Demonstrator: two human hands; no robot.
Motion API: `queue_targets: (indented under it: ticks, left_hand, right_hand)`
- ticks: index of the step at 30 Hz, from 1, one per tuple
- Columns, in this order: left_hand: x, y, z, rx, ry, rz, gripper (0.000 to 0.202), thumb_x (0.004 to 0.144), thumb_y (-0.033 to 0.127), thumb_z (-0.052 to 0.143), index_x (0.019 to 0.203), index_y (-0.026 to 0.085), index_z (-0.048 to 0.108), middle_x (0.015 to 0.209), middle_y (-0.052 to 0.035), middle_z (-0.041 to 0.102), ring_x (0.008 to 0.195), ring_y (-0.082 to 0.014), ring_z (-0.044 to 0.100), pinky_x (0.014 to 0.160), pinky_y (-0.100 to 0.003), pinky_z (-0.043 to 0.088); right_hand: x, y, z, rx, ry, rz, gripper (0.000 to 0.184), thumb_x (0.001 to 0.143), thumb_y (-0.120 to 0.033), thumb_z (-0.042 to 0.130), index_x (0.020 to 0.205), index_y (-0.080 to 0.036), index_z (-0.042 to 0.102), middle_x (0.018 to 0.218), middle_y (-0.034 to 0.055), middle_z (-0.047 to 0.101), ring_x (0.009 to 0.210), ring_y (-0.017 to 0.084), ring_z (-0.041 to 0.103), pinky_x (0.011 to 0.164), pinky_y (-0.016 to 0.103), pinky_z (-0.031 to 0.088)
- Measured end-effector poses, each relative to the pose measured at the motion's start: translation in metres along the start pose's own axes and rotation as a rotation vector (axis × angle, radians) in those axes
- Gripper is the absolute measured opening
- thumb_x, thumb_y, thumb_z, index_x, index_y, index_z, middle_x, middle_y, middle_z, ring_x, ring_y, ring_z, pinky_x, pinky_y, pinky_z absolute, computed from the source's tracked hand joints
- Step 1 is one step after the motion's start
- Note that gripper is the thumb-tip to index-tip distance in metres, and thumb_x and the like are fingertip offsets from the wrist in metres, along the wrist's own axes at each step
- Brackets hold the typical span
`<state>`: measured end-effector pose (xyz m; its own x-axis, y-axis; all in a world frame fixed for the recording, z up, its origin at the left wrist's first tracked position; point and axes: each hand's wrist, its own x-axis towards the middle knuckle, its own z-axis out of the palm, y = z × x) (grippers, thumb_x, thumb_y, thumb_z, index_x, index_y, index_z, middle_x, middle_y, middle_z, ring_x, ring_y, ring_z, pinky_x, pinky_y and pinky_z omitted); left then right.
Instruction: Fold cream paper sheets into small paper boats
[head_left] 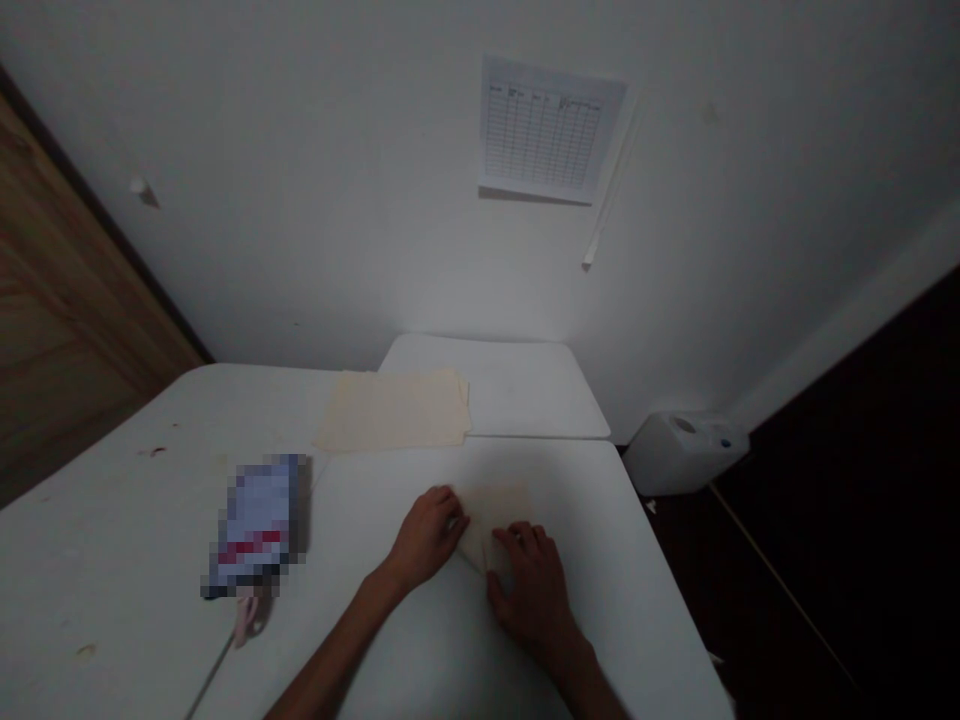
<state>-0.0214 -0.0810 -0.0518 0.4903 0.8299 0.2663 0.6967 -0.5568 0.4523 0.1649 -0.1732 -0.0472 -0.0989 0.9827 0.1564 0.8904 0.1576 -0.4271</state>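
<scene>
A small cream sheet of paper [496, 508], partly folded, lies on the white table [112, 520] near its right side. My left hand [429, 535] has its fingers curled and pinching the sheet's left edge. My right hand [534, 590] lies flat on the sheet's near part, fingers stretched and pressing it down. Part of the sheet is hidden under both hands.
A stack of cream sheets [395, 410] lies farther back. A blurred-out flat object [256, 525] with a pink strap sits to the left. A second white tabletop [517, 385] adjoins at the back. A white bin [684, 450] stands on the dark floor to the right.
</scene>
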Motion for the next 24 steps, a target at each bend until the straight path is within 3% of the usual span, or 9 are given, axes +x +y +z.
queue_targets:
  ticks: [7,24]
  left_hand:
    - [0.001,0.005,0.008,0.079,0.030,-0.075,0.011,0.087,0.024,0.055,0.077,0.018,0.057,0.088,-0.0059,0.056,0.087,-0.0214,0.052,0.078,-0.034,0.041]
    - [0.002,0.010,0.013,0.121,0.073,-0.132,0.010,0.085,0.026,0.058,0.077,0.019,0.058,0.088,-0.0053,0.057,0.090,-0.0221,0.053,0.079,-0.034,0.039]
  right_hand:
    - [-0.001,0.000,0.000,0.020,0.029,-0.016,0.046,0.075,-0.025,0.060,0.120,-0.024,0.054,0.115,0.0089,0.056,0.106,0.028,0.047,0.092,0.042,0.037]
    - [0.002,-0.008,-0.014,-0.042,-0.088,-0.099,0.040,0.079,-0.022,0.057,0.119,-0.028,0.057,0.112,0.0071,0.053,0.103,0.025,0.047,0.091,0.039,0.035]
